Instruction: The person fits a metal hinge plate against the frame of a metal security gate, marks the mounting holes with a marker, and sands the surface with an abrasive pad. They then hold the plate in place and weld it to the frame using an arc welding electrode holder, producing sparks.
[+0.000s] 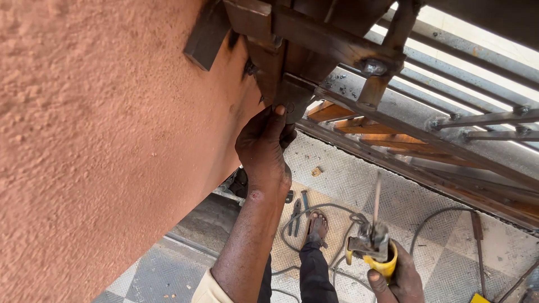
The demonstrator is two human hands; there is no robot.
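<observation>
I count two hands of mine and one welding holder. My left hand (263, 147) reaches up to the rusty metal bracket (293, 101) by the pink wall (95, 140), fingers curled together, the thumb tip pressed on its lower edge. My right hand (400, 280) is wrapped tight round the yellow welding holder (373, 252), one thin rod (377, 197) rising above my fingers. One pair of pliers (296, 213) lies on the tiled floor (443, 269) near my sandalled foot (318, 227), possibly with other tools.
</observation>
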